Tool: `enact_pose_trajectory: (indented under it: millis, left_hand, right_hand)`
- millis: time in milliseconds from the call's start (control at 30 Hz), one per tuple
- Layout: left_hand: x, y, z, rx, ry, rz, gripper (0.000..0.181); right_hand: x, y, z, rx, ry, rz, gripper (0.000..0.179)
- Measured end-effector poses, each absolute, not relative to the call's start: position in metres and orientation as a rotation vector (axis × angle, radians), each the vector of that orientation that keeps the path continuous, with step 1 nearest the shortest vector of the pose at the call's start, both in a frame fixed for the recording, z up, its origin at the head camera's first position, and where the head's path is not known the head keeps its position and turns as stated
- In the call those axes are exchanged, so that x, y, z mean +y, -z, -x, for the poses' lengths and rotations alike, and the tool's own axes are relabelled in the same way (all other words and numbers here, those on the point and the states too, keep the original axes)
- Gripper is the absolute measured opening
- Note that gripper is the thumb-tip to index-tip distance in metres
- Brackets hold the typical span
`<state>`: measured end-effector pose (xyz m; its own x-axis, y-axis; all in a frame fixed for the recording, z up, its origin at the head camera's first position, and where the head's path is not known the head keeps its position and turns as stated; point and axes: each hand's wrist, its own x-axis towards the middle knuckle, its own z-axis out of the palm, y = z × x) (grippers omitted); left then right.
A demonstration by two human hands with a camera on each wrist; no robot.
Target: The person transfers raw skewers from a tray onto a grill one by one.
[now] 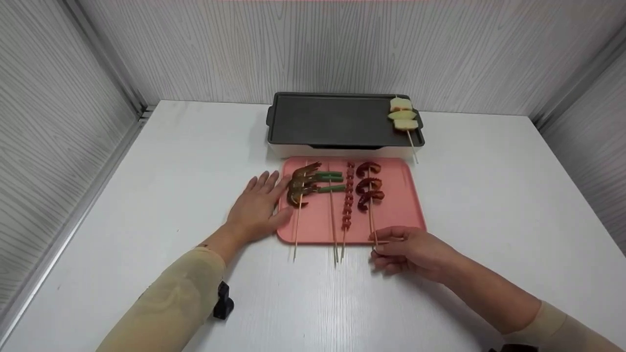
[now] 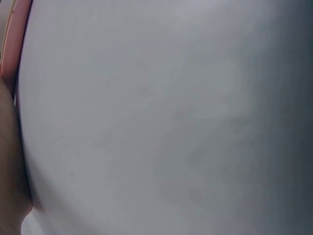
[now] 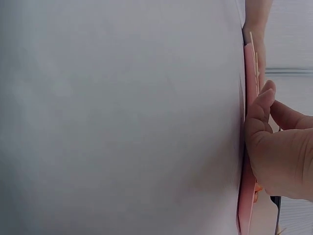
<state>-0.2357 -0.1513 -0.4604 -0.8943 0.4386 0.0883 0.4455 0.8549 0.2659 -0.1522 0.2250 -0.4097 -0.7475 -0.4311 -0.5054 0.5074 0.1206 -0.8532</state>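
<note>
On a pink tray [image 1: 318, 230] lie several food skewers. At its right side is an octopus skewer [image 1: 370, 186] with dark red curled pieces. My right hand [image 1: 415, 252] pinches the lower end of that skewer's stick at the tray's front edge; the right wrist view shows thumb and fingers [image 3: 266, 98] together there. My left hand [image 1: 257, 210] lies with fingers spread along the tray's left edge, its thumb over the rim, beside a shrimp skewer [image 1: 297, 188]. Between them are a green vegetable skewer [image 1: 330, 183] and a thin red meat skewer [image 1: 347, 200].
Behind the tray stands a dark flat grill plate [image 1: 332, 120] on a white base. Across the plate's right end rests a skewer of pale pieces [image 1: 402, 116], its stick jutting over the front. Patterned panels [image 1: 342, 49] enclose the white table [image 1: 479, 195] at the back and sides.
</note>
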Motion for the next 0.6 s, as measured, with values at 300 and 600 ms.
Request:
enact_pose_trajectory:
  millis: [300,600]
  left_hand:
    - [-0.1511,0.4610,0.2351,-2.985,0.458,0.714,0.082]
    - [-0.1516,0.4618,0.2347,-2.983,0.469,0.720,0.081]
  right_hand:
    - [0.2288,0.4065,0.1505,1.760,1.714,-0.064,0.044]
    - [0.2314,0.4008,0.1474,1.796,1.704,-0.086,0.043]
